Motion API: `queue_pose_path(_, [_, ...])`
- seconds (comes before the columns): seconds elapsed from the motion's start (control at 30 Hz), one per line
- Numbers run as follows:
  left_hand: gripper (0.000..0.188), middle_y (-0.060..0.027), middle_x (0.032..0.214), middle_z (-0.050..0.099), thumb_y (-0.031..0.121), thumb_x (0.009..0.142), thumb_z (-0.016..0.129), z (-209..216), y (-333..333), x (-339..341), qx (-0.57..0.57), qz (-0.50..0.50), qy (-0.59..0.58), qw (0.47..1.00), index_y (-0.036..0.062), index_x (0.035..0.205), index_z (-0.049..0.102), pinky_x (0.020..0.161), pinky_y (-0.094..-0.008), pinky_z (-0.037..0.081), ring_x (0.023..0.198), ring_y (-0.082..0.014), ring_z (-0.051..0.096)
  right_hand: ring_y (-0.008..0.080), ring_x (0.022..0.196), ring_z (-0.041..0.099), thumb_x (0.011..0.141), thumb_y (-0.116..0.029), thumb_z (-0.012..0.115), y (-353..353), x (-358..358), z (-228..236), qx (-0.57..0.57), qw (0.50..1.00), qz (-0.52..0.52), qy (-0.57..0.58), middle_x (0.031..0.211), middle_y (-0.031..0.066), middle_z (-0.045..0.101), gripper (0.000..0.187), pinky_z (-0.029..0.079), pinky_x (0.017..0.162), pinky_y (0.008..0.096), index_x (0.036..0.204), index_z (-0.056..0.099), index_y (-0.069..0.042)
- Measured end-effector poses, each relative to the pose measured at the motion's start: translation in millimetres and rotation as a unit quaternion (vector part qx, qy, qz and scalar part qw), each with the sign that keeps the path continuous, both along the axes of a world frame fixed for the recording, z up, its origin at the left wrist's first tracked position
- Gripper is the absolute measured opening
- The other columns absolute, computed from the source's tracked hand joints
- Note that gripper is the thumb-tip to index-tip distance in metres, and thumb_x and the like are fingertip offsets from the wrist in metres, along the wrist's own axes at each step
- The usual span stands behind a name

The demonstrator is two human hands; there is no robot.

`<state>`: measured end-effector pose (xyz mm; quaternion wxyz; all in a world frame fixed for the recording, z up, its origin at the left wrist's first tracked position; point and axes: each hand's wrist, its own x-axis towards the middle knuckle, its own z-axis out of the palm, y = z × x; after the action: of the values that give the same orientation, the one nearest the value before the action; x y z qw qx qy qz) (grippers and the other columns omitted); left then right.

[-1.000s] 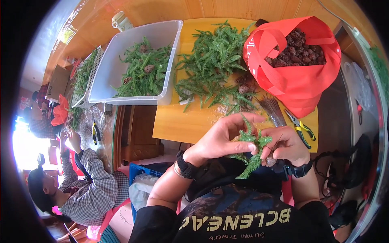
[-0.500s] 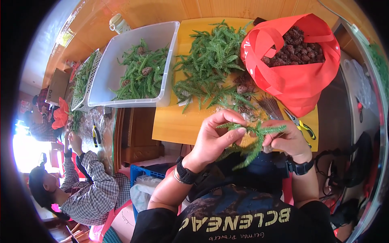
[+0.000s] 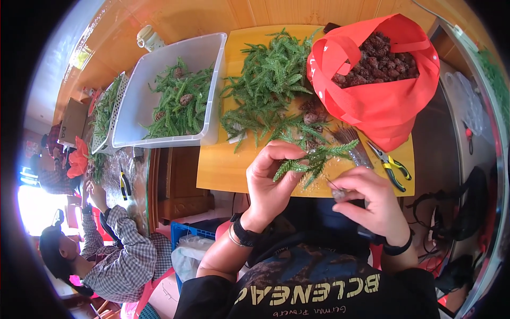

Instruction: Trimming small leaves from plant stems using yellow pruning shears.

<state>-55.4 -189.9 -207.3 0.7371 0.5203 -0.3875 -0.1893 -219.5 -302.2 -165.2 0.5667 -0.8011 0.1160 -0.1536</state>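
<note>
I see the left hand pinching a green sprig that fans out to its right; nearby, the right hand is clamped on a small pale cone.

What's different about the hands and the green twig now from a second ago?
The green twig in the left hand has moved up, away from the body, leaving a gap to the right hand, which still grips a small thing. The red bag and pliers beside it stayed put.

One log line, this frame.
left hand: pinching green sprig | right hand: pinching small brownish piece | table: sprig pile, red bag of pinecones, pliers
</note>
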Motion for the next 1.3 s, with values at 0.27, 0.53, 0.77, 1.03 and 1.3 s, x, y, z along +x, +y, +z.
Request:
queue_pose_path(0.27, [0.016,-0.0075,0.093,0.055,-0.010,0.078,0.058,3,5,-6,0.018,-0.010,0.030,0.999,-0.0005,0.090,0.053,0.065,-0.0232,0.048,0.073,-0.0100,0.054,0.0183,0.080,0.064,0.071,0.009,0.065,15,16,-9,-0.159,0.983,-0.084,-0.026,0.092,0.0098,0.058,0.040,0.055,0.067,0.0263,0.108,0.052,0.001])
queue_pose_path(0.53, [0.014,-0.0075,0.092,0.055,-0.009,0.079,0.058,7,4,-5,-0.001,-0.005,0.040,0.999,-0.0010,0.090,0.054,0.065,-0.0232,0.048,0.073,-0.0102,0.054,0.0178,0.079,0.065,0.070,0.011,0.067,20,23,-11,-0.117,0.978,-0.147,-0.091,0.088,0.0109,0.061,0.054,0.054,0.066,0.0259,0.117,0.045,-0.001])
queue_pose_path(0.77, [0.014,-0.0074,0.092,0.056,-0.008,0.079,0.060,6,5,-7,0.026,-0.022,0.034,0.999,-0.0016,0.091,0.055,0.065,-0.0232,0.048,0.073,-0.0104,0.055,0.0187,0.076,0.065,0.066,0.011,0.070,18,28,-5,-0.257,0.954,-0.120,-0.092,0.092,0.0120,0.060,0.069,0.055,0.063,0.0275,0.127,0.043,-0.006])
queue_pose_path(1.03, [0.012,-0.0070,0.093,0.056,-0.006,0.080,0.059,12,4,-8,0.044,-0.045,0.091,0.994,-0.0020,0.092,0.056,0.065,-0.0233,0.048,0.073,-0.0104,0.054,0.0186,0.074,0.064,0.067,0.009,0.070,18,35,-1,-0.238,0.961,-0.133,-0.051,0.094,0.0114,0.058,0.058,0.055,0.062,0.0265,0.119,0.051,-0.004])
queue_pose_path(1.3, [0.008,-0.0072,0.092,0.055,-0.005,0.082,0.055,16,5,-8,0.065,-0.067,0.149,0.984,-0.0019,0.090,0.055,0.063,-0.0233,0.046,0.071,-0.0110,0.054,0.0180,0.077,0.063,0.067,0.010,0.069,19,35,-6,-0.196,0.967,-0.142,-0.077,0.095,0.0105,0.057,0.049,0.056,0.062,0.0264,0.112,0.053,-0.001])
